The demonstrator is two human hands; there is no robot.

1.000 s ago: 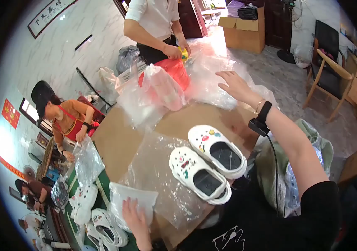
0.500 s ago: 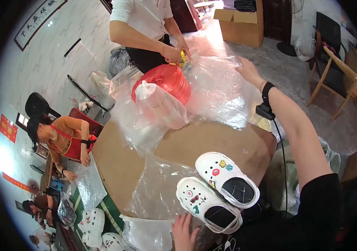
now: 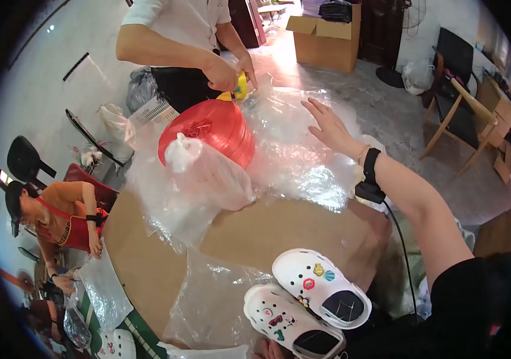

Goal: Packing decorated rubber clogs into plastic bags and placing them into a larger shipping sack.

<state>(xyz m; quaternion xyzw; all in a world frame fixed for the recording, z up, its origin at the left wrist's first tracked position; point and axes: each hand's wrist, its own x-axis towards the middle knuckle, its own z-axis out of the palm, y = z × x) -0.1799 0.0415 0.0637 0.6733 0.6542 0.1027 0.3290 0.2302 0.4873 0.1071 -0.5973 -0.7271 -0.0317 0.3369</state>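
My right hand (image 3: 330, 127) is stretched over the pile of clear plastic bags (image 3: 303, 161) at the far side of the table, its fingers spread and holding nothing. At the lower edge, only the fingers of my left hand (image 3: 271, 349) show. They look apart, beside the heel end of the left clog (image 3: 288, 320); the rest of the hand is out of view. Close against it sits the other white clog (image 3: 321, 281). Both carry colourful charms and have dark insoles. A loose clear bag (image 3: 207, 293) lies under and left of the pair.
A red roll of plastic twine (image 3: 225, 131) and a bundled clear bag (image 3: 207, 167) stand on the brown tabletop (image 3: 267, 230). Across it, a person in white (image 3: 177, 36) holds a yellow tool. At left, another person (image 3: 67, 209) handles a bag. A cable (image 3: 408, 257) hangs from my right wrist.
My view has shifted, so the table and clogs sit lower in it. My right hand has moved left over the bags with fingers spread. Less of my left hand shows.
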